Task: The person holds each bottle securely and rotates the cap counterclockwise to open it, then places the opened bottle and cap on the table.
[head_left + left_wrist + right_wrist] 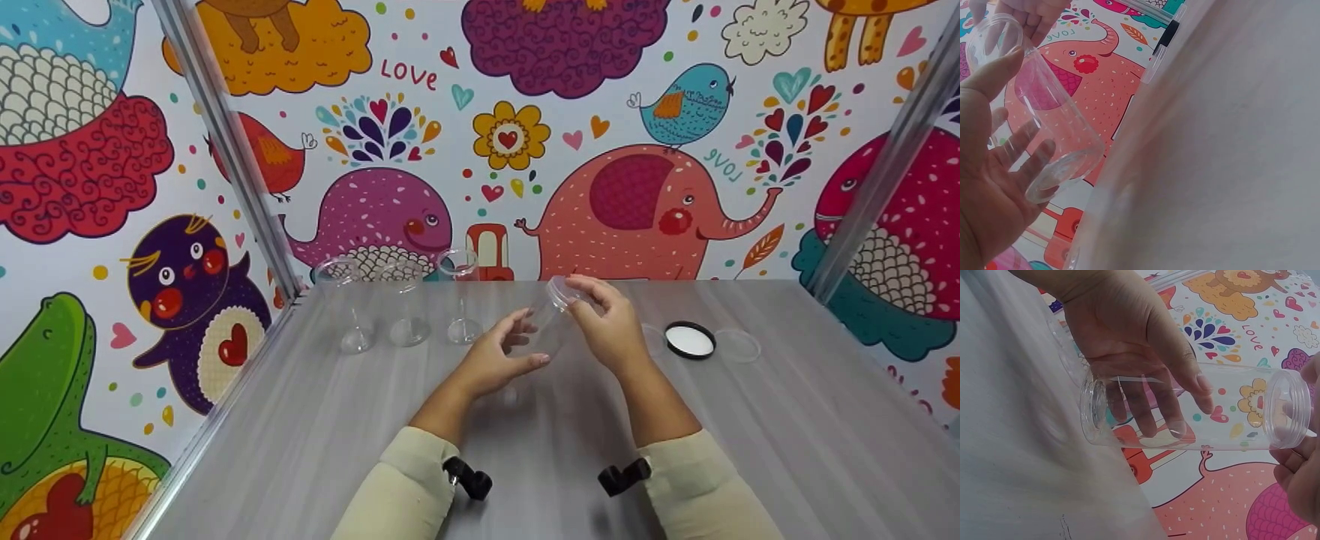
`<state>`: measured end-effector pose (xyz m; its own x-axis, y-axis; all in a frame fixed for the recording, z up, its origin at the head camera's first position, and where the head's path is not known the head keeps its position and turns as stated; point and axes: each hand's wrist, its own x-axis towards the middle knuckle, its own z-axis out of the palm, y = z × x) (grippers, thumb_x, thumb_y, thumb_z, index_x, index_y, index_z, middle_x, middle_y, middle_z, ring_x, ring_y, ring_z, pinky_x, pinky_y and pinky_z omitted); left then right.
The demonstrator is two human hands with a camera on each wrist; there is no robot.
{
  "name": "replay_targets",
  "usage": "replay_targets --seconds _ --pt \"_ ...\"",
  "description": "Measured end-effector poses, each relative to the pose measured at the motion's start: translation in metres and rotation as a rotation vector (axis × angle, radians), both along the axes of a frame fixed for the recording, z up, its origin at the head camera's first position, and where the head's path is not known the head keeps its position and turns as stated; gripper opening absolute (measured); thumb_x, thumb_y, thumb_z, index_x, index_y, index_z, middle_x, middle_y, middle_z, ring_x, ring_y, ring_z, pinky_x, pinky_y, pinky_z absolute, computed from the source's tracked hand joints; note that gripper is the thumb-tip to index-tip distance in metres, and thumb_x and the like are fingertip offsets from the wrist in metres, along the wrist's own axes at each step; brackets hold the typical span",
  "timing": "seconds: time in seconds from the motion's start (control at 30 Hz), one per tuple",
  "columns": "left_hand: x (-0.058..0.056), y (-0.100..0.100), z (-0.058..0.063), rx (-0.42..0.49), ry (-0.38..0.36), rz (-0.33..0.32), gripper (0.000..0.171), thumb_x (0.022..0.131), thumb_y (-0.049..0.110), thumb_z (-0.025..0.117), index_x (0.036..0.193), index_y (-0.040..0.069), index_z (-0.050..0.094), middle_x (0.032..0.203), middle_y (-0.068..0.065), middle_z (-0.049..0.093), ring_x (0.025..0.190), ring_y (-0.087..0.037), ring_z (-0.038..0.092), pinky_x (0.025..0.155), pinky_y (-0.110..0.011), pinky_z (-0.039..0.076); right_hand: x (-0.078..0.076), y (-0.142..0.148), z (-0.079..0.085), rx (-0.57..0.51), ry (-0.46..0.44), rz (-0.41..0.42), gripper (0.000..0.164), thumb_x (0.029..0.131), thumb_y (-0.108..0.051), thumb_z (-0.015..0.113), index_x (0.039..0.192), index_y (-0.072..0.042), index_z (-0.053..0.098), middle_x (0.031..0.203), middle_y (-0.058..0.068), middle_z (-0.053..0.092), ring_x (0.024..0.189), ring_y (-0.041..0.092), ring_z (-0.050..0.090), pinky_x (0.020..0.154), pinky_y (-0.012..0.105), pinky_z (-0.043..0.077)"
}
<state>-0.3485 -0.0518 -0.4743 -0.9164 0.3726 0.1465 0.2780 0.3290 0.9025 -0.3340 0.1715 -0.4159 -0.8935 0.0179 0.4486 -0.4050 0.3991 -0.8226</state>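
Observation:
A clear, empty plastic jar (551, 319) is held tilted above the table, its threaded mouth up towards my right hand. My right hand (611, 322) grips it at the mouth end; in the right wrist view those fingertips lie at the threaded rim (1289, 410). My left hand (495, 356) is around the lower body, thumb on one side and fingers on the other. Through the clear wall the left fingers (1030, 160) show in the left wrist view. No lid is visible on this jar.
Three similar clear jars (409, 331) stand in a row at the back left. Right of my hands lie a black-rimmed lid with a white inside (690, 341) and clear discs (739, 346). A patterned wall (495, 202) and metal posts (862, 172) border the grey table (300, 450).

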Motion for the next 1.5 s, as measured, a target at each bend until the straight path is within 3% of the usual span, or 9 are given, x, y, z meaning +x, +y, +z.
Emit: replay_targets --seconds 0.3,0.43,0.6,0.77,0.9,1.13,1.5 --pt "0.0004 -0.0002 0.0004 -0.002 0.002 0.0 0.09 0.085 0.06 0.084 0.162 0.037 0.041 0.153 0.007 0.062 0.142 -0.021 0.06 0.125 -0.053 0.044 0.0012 0.0006 -0.0007 -0.018 -0.024 0.045 0.041 0.103 -0.017 0.051 0.138 -0.018 0.072 0.158 0.002 0.06 0.153 0.029 0.05 0.118 0.055 0.05" --pt "0.0019 -0.0001 0.0013 -0.014 0.001 0.007 0.091 0.084 0.061 0.084 0.161 0.039 0.041 0.153 0.008 0.062 0.143 -0.02 0.059 0.125 -0.053 0.044 0.0003 -0.0002 -0.0002 0.03 -0.017 0.0 0.039 0.106 -0.033 0.059 0.141 -0.019 0.069 0.158 0.005 0.058 0.15 0.032 0.05 0.121 0.058 0.047" --pt "0.003 0.0002 0.0018 -0.029 -0.001 0.007 0.092 0.085 0.059 0.085 0.162 0.038 0.041 0.155 0.008 0.061 0.144 -0.02 0.058 0.126 -0.054 0.044 -0.0007 -0.0016 0.0029 0.114 -0.08 -0.151 0.064 0.094 -0.063 0.072 0.139 -0.017 0.07 0.142 0.01 0.062 0.131 0.032 0.059 0.109 0.054 0.057" --pt "0.0024 -0.0007 0.0009 -0.047 0.018 0.0 0.092 0.086 0.056 0.084 0.164 0.036 0.039 0.156 0.006 0.061 0.145 -0.02 0.058 0.126 -0.054 0.043 0.0009 -0.0025 0.0051 0.127 -0.133 -0.178 0.073 0.087 -0.07 0.076 0.137 -0.017 0.071 0.14 0.011 0.062 0.126 0.03 0.06 0.104 0.053 0.061" --pt "0.0015 -0.0008 0.0001 -0.046 0.029 -0.004 0.088 0.088 0.052 0.083 0.163 0.035 0.04 0.156 0.004 0.061 0.144 -0.021 0.059 0.126 -0.053 0.043 0.0011 -0.0028 0.0045 0.115 -0.118 -0.15 0.065 0.091 -0.064 0.075 0.137 -0.017 0.072 0.141 0.01 0.062 0.124 0.031 0.061 0.104 0.053 0.061" --pt "0.0 -0.0004 -0.0008 -0.037 0.025 -0.011 0.095 0.085 0.061 0.083 0.164 0.032 0.039 0.157 0.003 0.06 0.144 -0.021 0.059 0.126 -0.052 0.044 -0.001 -0.0031 0.0009 0.058 -0.012 -0.076 0.037 0.101 -0.033 0.068 0.132 -0.014 0.076 0.138 0.008 0.068 0.127 0.031 0.064 0.111 0.052 0.057" --pt "0.0004 -0.0003 0.0007 -0.032 0.009 0.002 0.088 0.088 0.056 0.083 0.162 0.037 0.04 0.156 0.005 0.061 0.144 -0.02 0.059 0.126 -0.052 0.044 0.0019 -0.0037 0.0015 -0.009 -0.002 0.029 0.041 0.1 -0.01 0.053 0.135 -0.016 0.074 0.151 0.004 0.064 0.146 0.029 0.055 0.117 0.055 0.051"
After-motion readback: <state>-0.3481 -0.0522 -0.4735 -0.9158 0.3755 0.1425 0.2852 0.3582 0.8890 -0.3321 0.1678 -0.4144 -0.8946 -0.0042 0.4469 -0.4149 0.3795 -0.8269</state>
